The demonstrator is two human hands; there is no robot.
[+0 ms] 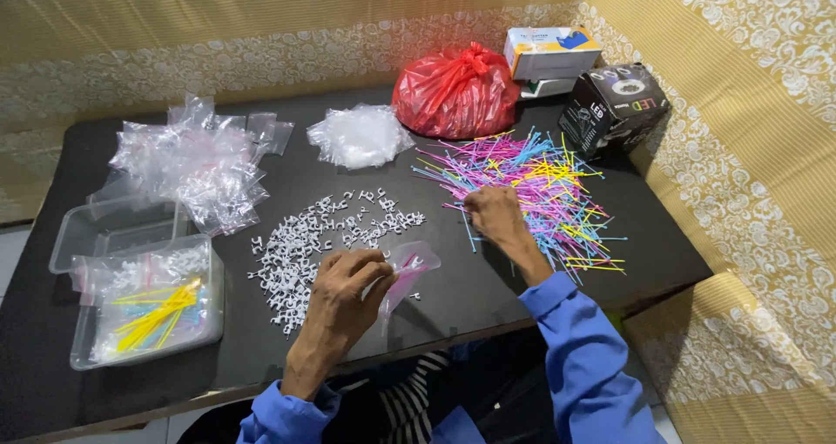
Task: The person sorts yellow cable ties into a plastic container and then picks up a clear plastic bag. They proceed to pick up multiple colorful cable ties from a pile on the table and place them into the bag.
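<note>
While the left hand (pixel 344 289) pinched a small clear bag (pixel 407 268) by its mouth near the counter's (pixel 488 292) front edge, the right hand (pixel 494 215) lay fingers-down, curled on the near edge of the coloured stick pile (pixel 535 187). Bag sat just left of rt hand, long axis slanting toward the sticks. White clips (pixel 318 239) scattered beyond lt hand.

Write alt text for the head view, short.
A person's left hand holds a small clear bag on a black table while the right hand reaches into a pile of coloured plastic sticks. Small white plastic pieces lie scattered between them.
</note>
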